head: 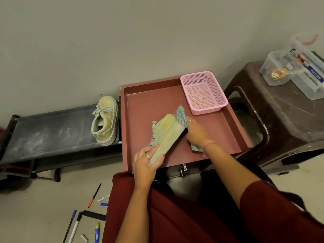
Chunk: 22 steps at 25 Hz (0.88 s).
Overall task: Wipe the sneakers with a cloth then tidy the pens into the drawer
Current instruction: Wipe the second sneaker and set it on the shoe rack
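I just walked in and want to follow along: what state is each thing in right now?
Left hand: grips the heel of the pale green canvas sneaker, held over the drawer.
Right hand: presses the checked blue-grey cloth against that sneaker's toe.
Reddish-brown wooden drawer: pulled open.
Pink plastic mesh basket: upright, empty.
Second pale green sneaker: upright on the black shoe rack.
Pens and markers: scattered on the floor.

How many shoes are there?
2. One sneaker sits on the dark shoe rack; the other sneaker is held over the drawer. More may be out of view.
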Motion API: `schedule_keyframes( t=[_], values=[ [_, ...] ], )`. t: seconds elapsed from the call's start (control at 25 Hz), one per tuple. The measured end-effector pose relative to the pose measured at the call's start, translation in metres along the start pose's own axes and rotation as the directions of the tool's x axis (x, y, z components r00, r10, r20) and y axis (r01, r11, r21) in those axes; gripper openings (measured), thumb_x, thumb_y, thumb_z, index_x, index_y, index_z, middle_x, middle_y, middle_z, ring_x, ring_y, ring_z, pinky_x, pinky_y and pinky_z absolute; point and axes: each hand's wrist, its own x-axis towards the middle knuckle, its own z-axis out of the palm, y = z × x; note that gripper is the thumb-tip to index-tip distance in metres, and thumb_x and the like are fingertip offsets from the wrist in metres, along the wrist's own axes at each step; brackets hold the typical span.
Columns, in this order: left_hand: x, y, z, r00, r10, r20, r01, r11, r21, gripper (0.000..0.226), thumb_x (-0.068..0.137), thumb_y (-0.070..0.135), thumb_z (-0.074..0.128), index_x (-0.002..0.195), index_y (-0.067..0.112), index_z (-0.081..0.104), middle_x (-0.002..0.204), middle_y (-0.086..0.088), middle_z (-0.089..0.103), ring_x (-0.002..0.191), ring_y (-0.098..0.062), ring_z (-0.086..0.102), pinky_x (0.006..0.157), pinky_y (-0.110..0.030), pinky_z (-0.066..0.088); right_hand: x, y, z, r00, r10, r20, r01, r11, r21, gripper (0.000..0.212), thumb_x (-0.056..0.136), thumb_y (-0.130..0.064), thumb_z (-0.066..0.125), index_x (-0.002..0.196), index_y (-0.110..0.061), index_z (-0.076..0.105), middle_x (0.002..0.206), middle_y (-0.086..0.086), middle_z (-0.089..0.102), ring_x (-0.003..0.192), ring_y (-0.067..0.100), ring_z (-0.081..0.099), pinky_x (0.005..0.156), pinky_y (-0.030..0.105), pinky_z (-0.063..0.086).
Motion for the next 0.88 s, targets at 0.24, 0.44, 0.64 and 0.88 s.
schedule_keyframes(
  t=[0.24, 0.44, 0.64, 0.88],
  values=[
    [0.002, -0.001, -0.006, 0.994, 0.101, 0.049, -0.102, 0.994, 0.024, 0.050, 0.067, 0.061, 0.057, 0.114, 0.046, 0.062, 0.107, 0.029, 0.053, 0.108, 0.000, 0.042, 0.103, -0.027, 0.036, -0.003, 0.011, -0.019, 0.974, 0.093, 0.208, -0.178, 0.880, 0.441, 0.067, 0.078, 0.020, 0.038, 0.140, -0.006, 0.041, 0.138, 0.006, 0.048, 0.132, 0.019, 0.041, 0.090, 0.005, 0.030],
    [0.007, 0.026, -0.019, 0.945, -0.048, 0.324, -0.101, 0.898, 0.428, 0.108, 0.072, 0.065, 0.065, 0.154, 0.034, 0.000, 0.151, 0.002, 0.013, 0.134, -0.023, 0.017, 0.104, -0.053, 0.031, -0.064, 0.024, 0.003, 0.990, 0.138, -0.005, -0.112, 0.826, 0.553, 0.073, 0.081, 0.022, 0.038, 0.145, -0.013, 0.035, 0.140, -0.004, 0.041, 0.130, 0.007, 0.036, 0.097, 0.001, 0.024],
    [0.037, 0.080, 0.020, 0.881, -0.018, 0.473, -0.233, 0.853, 0.467, 0.134, 0.064, 0.044, 0.082, 0.149, 0.035, -0.021, 0.158, 0.010, -0.006, 0.145, -0.029, -0.003, 0.106, -0.074, 0.016, -0.076, 0.028, 0.018, 0.992, 0.124, -0.004, -0.094, 0.777, 0.622, 0.067, 0.083, 0.016, 0.039, 0.141, -0.017, 0.043, 0.140, -0.004, 0.046, 0.130, 0.007, 0.041, 0.112, 0.024, 0.031],
    [0.037, 0.105, 0.023, 0.886, 0.010, 0.463, -0.268, 0.827, 0.495, 0.112, 0.057, 0.024, 0.082, 0.148, 0.030, 0.017, 0.145, 0.005, 0.030, 0.141, -0.025, 0.009, 0.103, -0.079, 0.003, -0.099, 0.022, -0.010, 0.966, 0.238, 0.102, -0.219, 0.543, 0.810, 0.052, 0.088, 0.014, 0.037, 0.114, -0.023, 0.063, 0.105, 0.000, 0.070, 0.092, 0.014, 0.065, 0.088, 0.031, 0.052]
  ],
)
